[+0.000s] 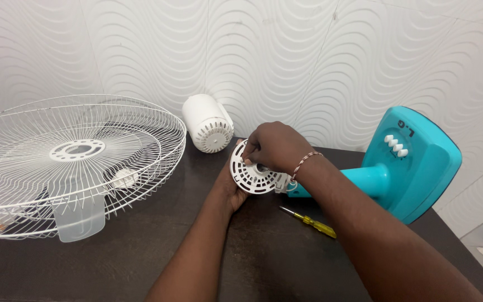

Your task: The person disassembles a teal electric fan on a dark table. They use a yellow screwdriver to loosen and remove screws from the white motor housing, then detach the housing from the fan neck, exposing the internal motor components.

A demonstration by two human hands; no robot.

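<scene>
Your left hand [226, 187] cups one white slotted motor disc [254, 170] from below, at table centre; your right hand [275, 146] pinches its top rim. One yellow screwdriver [310, 221] just beside. One teal fan base [406, 162], one white motor cover [208, 123], two wire grilles [74, 162] stacked left.

The right hand [275, 146] curls over the top of a round white slotted motor cover [252, 173], its fingertips [248, 160] pressed onto the cover's face. The left hand [227, 187] cups the cover from behind; its fingers are mostly hidden, so its grip is probably a loose hold. Just beyond the fingertips lies a white motor housing [208, 124]. Below the right wrist rests a yellow screwdriver [308, 221]. Left of the fingers sit 2 white wire fan guards [74, 162]; right of them, a teal fan base [415, 162].
</scene>
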